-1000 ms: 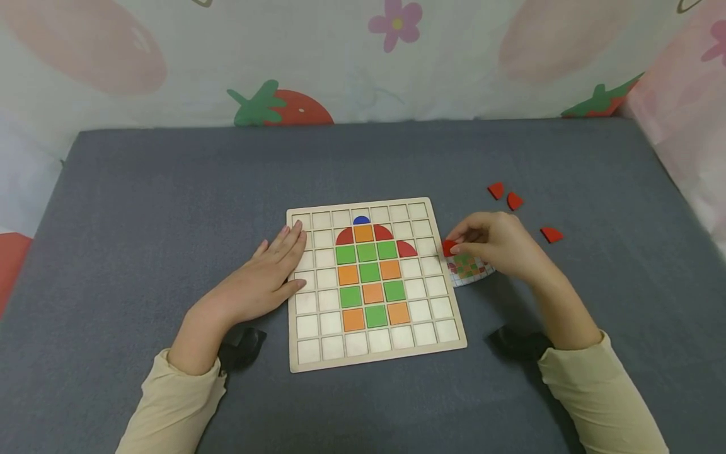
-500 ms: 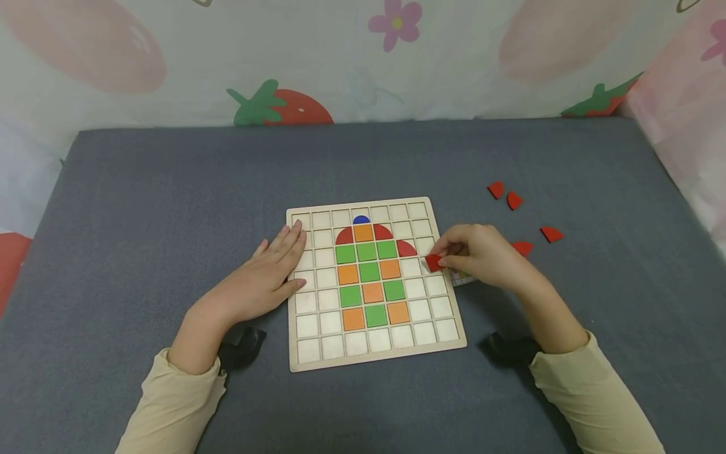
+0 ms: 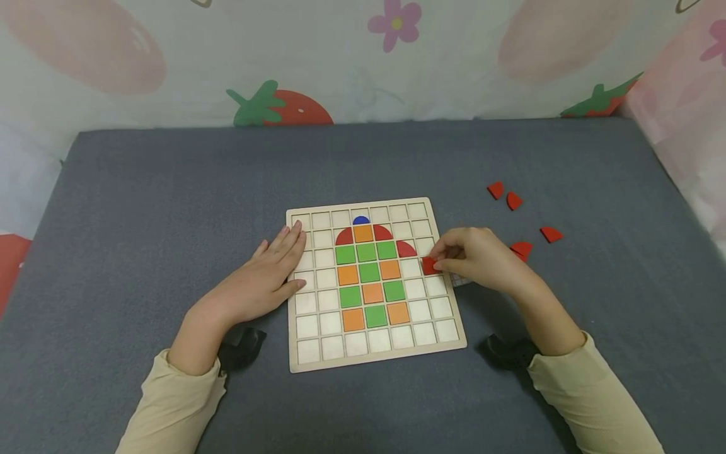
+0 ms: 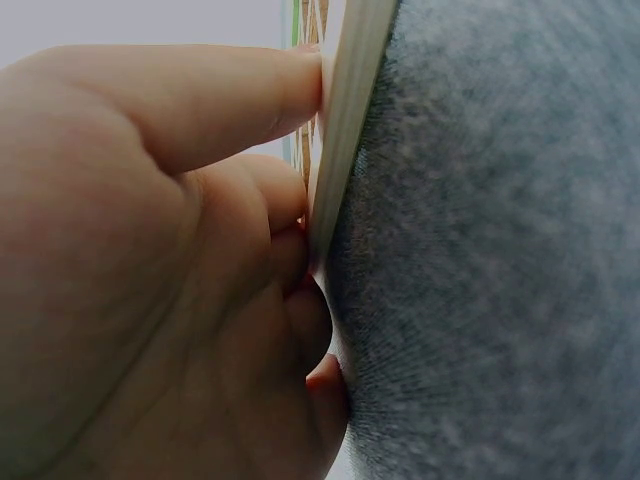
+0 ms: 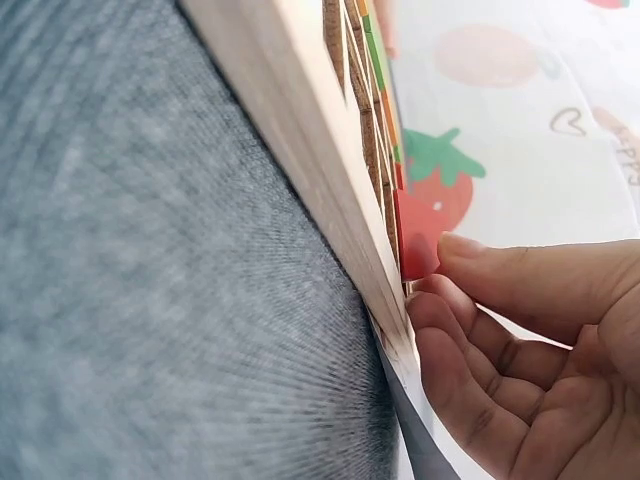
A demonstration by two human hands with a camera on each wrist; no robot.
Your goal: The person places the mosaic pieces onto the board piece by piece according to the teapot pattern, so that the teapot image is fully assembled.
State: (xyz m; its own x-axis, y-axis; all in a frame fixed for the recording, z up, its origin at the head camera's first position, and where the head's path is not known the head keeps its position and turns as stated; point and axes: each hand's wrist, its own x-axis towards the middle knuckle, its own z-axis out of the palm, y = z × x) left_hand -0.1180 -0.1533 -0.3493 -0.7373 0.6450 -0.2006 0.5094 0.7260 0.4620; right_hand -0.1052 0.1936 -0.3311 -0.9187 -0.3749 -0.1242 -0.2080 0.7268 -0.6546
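A wooden grid board [image 3: 377, 360] lies on the grey cloth, with green, orange, red and blue tiles set in its middle columns. My left hand [image 3: 255, 280] rests across the board's left edge, fingers straight and spread; in the left wrist view its fingertips touch the pale wooden side [image 4: 350, 110]. At the right edge, my right hand [image 3: 479, 255] pinches a red tile [image 3: 429, 265] between thumb and fingers, over a cell of the rightmost column. The right wrist view shows that red tile [image 5: 418, 235] tilted close above the grid, its lower corner at the thumb tip.
Loose red quarter-round tiles [image 3: 514, 201] lie right of the board, some beside the right wrist. A printed card [image 3: 460, 280] is mostly hidden under the right hand. Behind the table [image 3: 170, 164] hangs a strawberry-print curtain [image 3: 454, 63].
My right hand has moved left and slightly down with the red tile, from over the printed card onto the board's right column. Red tiles beside the wrist have come into view. The left hand stays put.
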